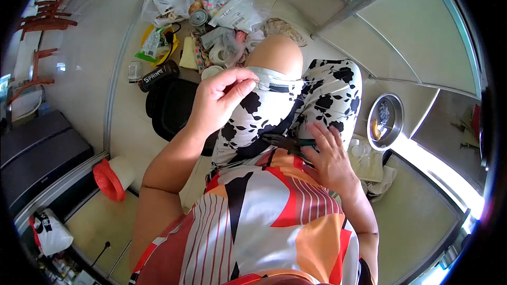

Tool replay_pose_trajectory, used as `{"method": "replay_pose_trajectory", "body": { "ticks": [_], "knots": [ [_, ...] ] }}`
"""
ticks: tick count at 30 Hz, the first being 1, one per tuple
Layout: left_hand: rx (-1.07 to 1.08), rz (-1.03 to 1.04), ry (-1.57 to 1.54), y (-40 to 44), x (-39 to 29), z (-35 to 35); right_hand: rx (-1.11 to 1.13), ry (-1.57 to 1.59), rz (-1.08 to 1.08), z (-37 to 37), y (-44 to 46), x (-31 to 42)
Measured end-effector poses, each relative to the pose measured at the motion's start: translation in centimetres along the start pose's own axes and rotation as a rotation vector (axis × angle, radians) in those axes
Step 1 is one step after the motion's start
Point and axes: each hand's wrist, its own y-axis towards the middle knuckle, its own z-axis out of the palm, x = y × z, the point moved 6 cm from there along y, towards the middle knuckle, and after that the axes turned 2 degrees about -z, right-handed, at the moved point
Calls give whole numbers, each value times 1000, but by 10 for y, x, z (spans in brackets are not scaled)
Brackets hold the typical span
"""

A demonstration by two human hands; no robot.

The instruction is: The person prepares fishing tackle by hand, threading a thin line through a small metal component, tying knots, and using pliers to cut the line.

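My left hand [224, 95] is raised over the bent knee [277, 55], thumb and index finger pinched at a thin pale strand beside the rolled white trouser hem [274, 83]. The strand runs across the knee toward the right. My right hand [330, 158] lies over the lap, fingers apart, beside dark pliers [288, 142] with green on the handle. The pliers rest on the black and white floral trousers [338, 89]. Whether the right palm touches the handle is hidden.
A steel bowl [385, 121] stands at the right. Plastic bags [237, 15], a can [135, 72] and a black container [177, 108] lie on the floor ahead and left. Cabinets [417, 31] rise at the upper right; a red-rimmed bin [109, 180] is lower left.
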Motion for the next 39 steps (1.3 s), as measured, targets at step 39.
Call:
{"method": "replay_pose_trajectory", "body": {
  "ticks": [39],
  "knots": [
    [-60, 731, 655, -18, -77, 11, -292, 190, 9, -43, 91, 12]
  ]
}}
